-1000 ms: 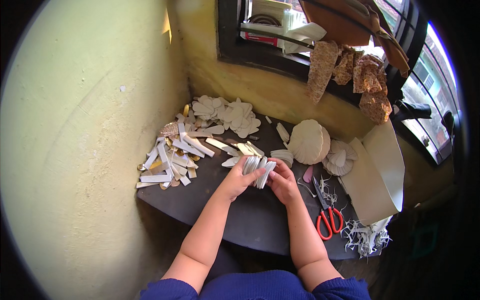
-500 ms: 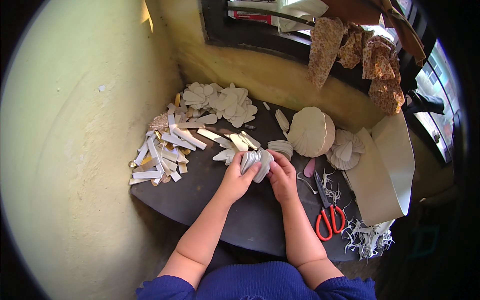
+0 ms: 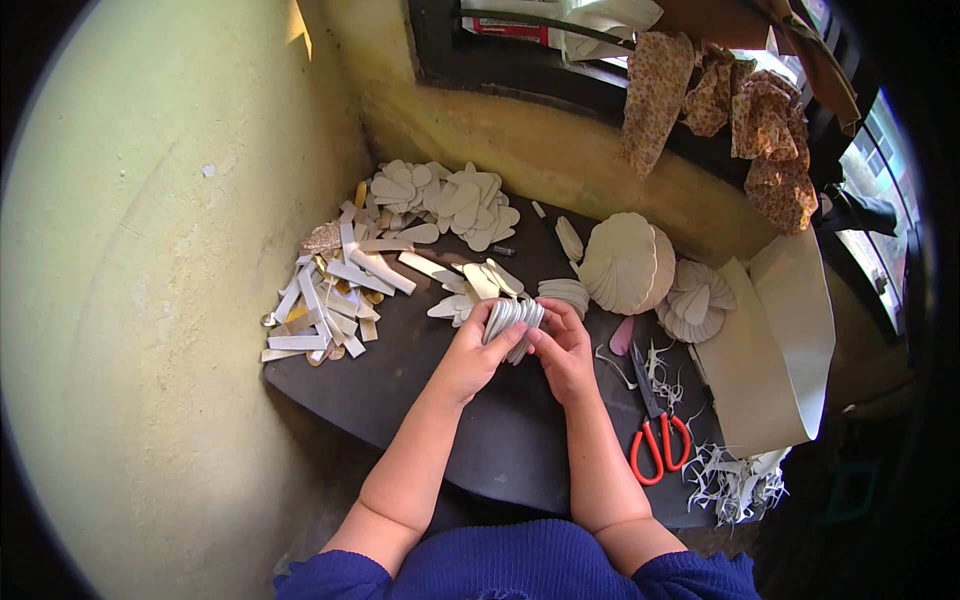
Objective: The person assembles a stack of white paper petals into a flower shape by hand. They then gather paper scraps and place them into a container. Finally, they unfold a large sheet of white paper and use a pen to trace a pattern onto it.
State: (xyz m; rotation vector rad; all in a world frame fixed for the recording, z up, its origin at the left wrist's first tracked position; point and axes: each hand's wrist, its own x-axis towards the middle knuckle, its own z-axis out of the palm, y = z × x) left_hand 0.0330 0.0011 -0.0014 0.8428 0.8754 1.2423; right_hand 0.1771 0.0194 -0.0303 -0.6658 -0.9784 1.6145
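Note:
Between my two hands is a stack of thin, pale, rounded cut-out pieces (image 3: 514,318), held on edge above the dark table. My left hand (image 3: 474,350) wraps its left side, with the thumb across the front. On the right side, my right hand (image 3: 563,350) grips the stack with thumb and fingers. Just beyond lie loose cream cut-outs (image 3: 487,280) and a small neat pile of similar pieces (image 3: 565,292). Scissors with red handles (image 3: 661,440) lie to the right of my right forearm, near a pink petal-shaped piece (image 3: 621,336).
Pale strips (image 3: 325,310) are heaped at the table's left. Teardrop cut-outs (image 3: 470,205) lie at the back. A round fanned stack (image 3: 618,262), a smaller fanned pile (image 3: 698,300), a bent cream sheet (image 3: 770,350) and thin trimmings (image 3: 740,485) occupy the right. Walls border the left and back.
The stack has turned so its layered edges face up more, and my right thumb now lies over its front. The whole view has shifted slightly.

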